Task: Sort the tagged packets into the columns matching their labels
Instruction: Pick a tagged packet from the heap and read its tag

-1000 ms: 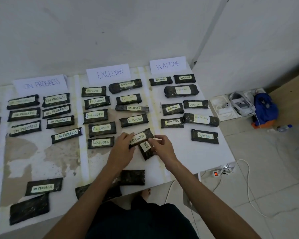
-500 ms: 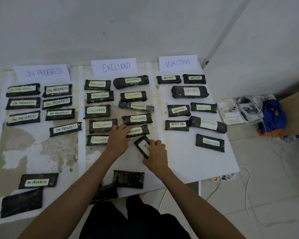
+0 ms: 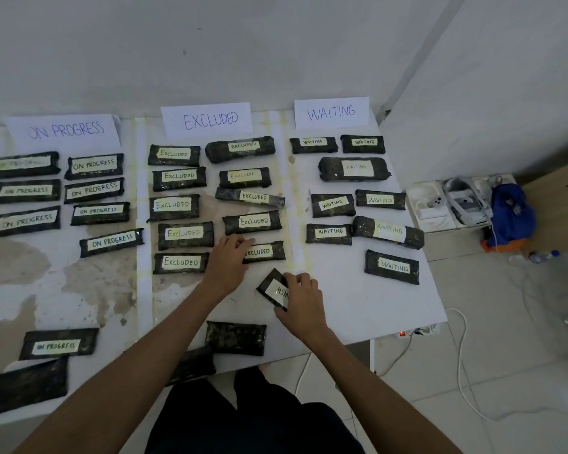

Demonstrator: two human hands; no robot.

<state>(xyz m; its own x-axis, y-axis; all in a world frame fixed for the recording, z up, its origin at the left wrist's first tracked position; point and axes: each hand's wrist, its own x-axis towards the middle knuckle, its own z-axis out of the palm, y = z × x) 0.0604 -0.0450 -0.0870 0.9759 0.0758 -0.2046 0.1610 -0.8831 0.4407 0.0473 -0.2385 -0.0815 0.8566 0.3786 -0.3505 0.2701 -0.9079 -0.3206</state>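
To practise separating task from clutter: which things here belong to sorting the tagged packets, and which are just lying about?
Job: left hand holding the EXCLUDED packet; right hand pinching the slanted packet; ON PROGRESS sign, EXCLUDED sign, WAITING sign.
Lying about: blue bag, power strip, white cable, bottle, all on the floor.

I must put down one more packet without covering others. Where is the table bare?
Bare: the WAITING column left of and below its lowest WAITING packet; the stained stretch between the lowest sorted ON PROGRESS packet and the loose ON PROGRESS packet. Crowded: the EXCLUDED column, down to the left hand.
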